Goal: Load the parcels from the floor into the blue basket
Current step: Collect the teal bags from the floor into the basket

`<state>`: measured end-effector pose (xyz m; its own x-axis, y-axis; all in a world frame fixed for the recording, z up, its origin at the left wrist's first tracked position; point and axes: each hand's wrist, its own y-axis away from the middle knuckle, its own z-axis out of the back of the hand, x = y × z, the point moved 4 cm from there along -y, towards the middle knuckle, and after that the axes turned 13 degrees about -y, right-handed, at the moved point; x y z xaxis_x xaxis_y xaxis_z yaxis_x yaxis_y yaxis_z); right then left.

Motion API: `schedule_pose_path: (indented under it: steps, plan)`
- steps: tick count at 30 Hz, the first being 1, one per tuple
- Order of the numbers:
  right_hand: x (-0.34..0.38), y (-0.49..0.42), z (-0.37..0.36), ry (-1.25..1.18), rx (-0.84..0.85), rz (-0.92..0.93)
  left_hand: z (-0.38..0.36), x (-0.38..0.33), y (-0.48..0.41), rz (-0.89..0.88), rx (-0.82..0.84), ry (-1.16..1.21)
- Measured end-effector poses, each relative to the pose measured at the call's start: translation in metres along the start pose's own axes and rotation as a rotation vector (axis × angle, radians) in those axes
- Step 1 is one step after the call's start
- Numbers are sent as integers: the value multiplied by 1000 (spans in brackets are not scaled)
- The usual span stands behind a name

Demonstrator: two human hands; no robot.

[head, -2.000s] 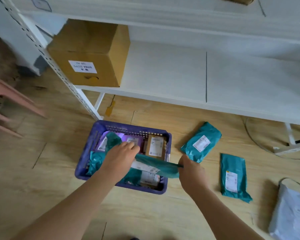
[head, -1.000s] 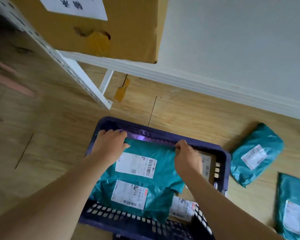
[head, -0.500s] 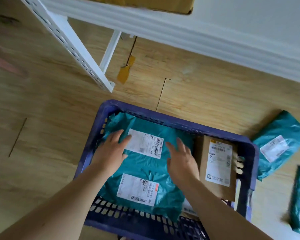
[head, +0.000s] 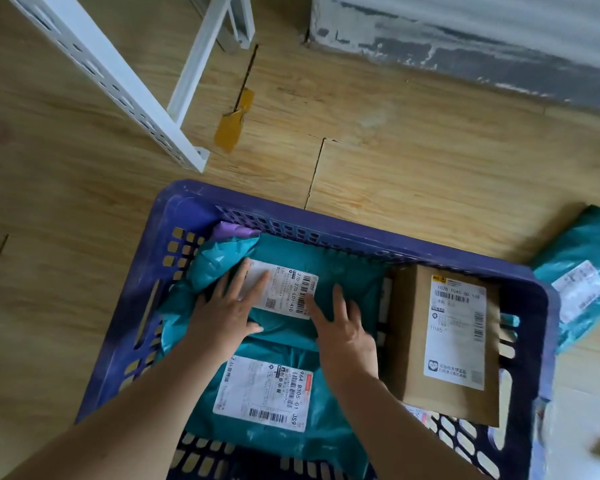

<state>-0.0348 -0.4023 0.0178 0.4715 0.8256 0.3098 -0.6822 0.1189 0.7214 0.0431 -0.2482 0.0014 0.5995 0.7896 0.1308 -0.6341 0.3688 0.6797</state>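
Head view, entries left to right.

- Floor [head: 66,202]: wood-look planks. White perforated shelf upright [head: 118,88] stands beyond the basket's far left corner.
- Blue basket [head: 129,341]: slotted plastic walls, sits on the floor, already well filled.
- Far left corner of the basket: corner of a purple parcel [head: 229,232] shows from under the teal ones.
- Left hand [head: 226,313]: fingers straight and spread, palm down, pressing on the top teal parcel [head: 343,268] at its label. It grips nothing.
- The top teal parcel lies flat along the basket's far edge. A second teal parcel [head: 264,389] lies nearer, partly under it.
- Right hand [head: 343,334]: also flat with fingers apart, resting on the same top parcel just right of the label. Nothing held.
- Right side of the basket: brown box [head: 447,341], label up, beside the teal stack.
- Floor outside the basket's right wall: one more teal parcel [head: 582,271], not yet loaded and partly cut off by the frame edge.

Judgement on handling: the teal mailers are soft poly bags. They look light and limp, with a slick film, and they crumple at the ends. Best taken by pinching an edge or corner, or by sliding the fingers under the flat side, since they sag if lifted by the middle. Not fragile by appearance. The brown box is stiff, so take it by two opposite sides.

Step in hand, as I read it: flattening the top parcel to make room.
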Motion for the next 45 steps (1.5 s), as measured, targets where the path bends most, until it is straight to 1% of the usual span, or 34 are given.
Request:
schedule_pose_path:
  steps: [4,9,11,16,21,24,30,35,38,45]
  plan:
    - [0,-5,-1,-7,-1,6,2,2,-8,29,34,38]
    - [1,4,16,-59,36,-25,32,9,0,128,42,48]
    - [-2,18,28,-89,-7,-5,49,11,10,113,24,55]
    - [-8,66,69,-168,-108,47,98,-2,44,14,-76,44]
    - [-17,119,126,-233,-187,58,155,-37,84,-95,-120,84]
    - [-30,150,160,-253,-282,52,193,-62,106,-166,-157,127]
    - [-65,219,198,-399,-405,-37,261,-116,153,-315,-247,165]
    - [-97,289,219,-479,-500,-92,297,-162,191,-453,-267,64]
    - [-122,332,236,-487,-577,-147,322,-194,217,-525,-290,9]
    - [-189,431,253,-566,-724,-225,371,-297,281,-662,-357,-51]
